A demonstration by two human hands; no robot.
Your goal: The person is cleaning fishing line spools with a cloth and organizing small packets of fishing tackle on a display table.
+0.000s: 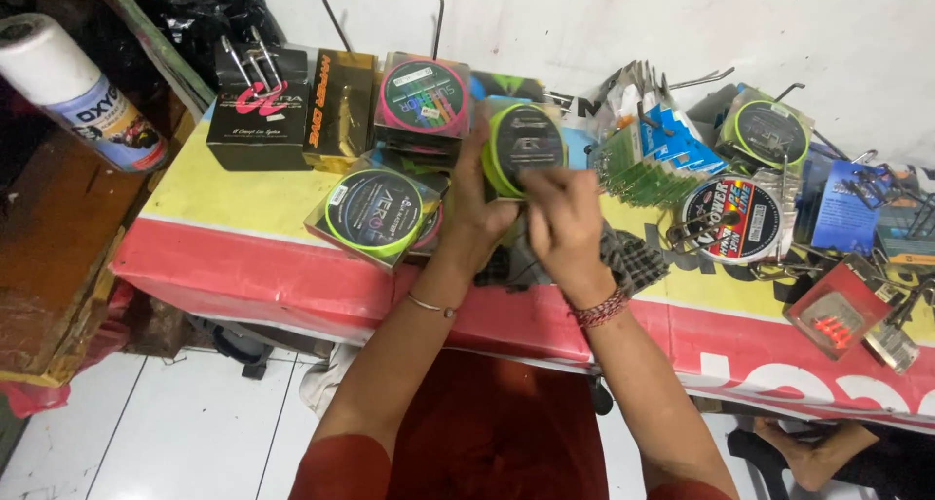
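We see both hands up over the table's far half. The left hand (474, 203) wraps around the side of a clear boxed spool of lime-green fishing line (522, 148), fingers curled on its left edge, holding it tilted just above the table (243, 203). The right hand (563, 222) sits in front of the box's lower right corner, fingers bunched and blurred; it looks to be touching the box, but we cannot tell whether it pinches anything. Just left of the held box stands a boxed spool with a pink rim (423, 99), and nearer the front edge lies another green-rimmed spool box (373, 215). Right of the hands we note a white-faced spool (730, 218) and, at the far right, a small red packet (836, 315). A spray can (73, 89) lies on the wooden shelf at far left.
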